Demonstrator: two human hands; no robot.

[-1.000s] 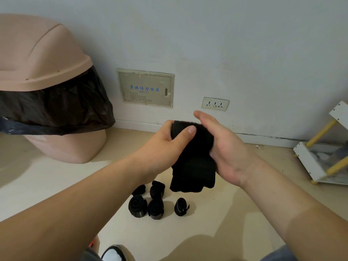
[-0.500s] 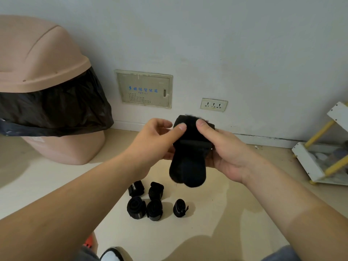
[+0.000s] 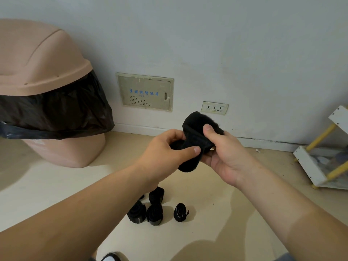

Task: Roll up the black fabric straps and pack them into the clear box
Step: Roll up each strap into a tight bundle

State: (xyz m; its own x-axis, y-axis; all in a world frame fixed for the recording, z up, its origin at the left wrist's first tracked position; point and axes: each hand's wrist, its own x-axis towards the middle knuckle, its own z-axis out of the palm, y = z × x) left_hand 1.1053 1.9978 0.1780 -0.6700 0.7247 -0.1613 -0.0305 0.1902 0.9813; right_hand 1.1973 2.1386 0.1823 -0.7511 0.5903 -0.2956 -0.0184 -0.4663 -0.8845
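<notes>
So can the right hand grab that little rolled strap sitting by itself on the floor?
Probably not just yet. The right hand is busy gripping the black strap together with the left hand. Nothing blocks the way down to the lone rolled strap, so it likely could once it lets go.

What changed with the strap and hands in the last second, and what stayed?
The strap has been rolled further: its hanging tail is shorter. The right hand has turned from covering it to cupping it from below, thumb on top. The left hand still pinches it. The rolls below stayed put.
</notes>
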